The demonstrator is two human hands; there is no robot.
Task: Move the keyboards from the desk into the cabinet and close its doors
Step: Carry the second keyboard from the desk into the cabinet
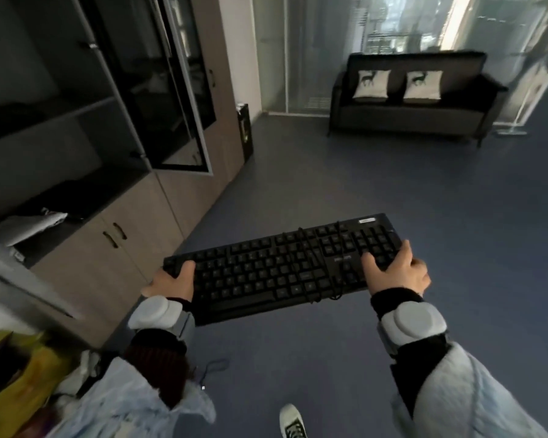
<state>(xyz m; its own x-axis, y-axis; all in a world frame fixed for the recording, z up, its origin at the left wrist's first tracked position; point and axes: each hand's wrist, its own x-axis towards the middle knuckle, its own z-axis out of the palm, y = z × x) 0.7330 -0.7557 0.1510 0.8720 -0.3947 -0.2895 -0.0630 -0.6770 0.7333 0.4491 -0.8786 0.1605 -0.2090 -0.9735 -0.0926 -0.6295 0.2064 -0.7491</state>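
I carry a black keyboard point(282, 267) level above the blue floor, its cable wound around the body. My left hand point(171, 281) grips its left end and my right hand point(396, 270) grips its right end, thumbs on the keys. The cabinet point(76, 137) stands to my left with dark open shelves; a glass door point(184, 90) is swung open toward the room. Dark flat items, too dim to tell apart, lie on the lower shelf point(76, 197), beside a white item point(29, 226).
Below the shelves are wooden lower doors with handles point(114, 235). A dark sofa with two white cushions point(412, 96) stands at the far wall by glass partitions. A yellow bag point(16, 374) sits at lower left. A small black bin point(246, 134) stands beside the cabinet's end.
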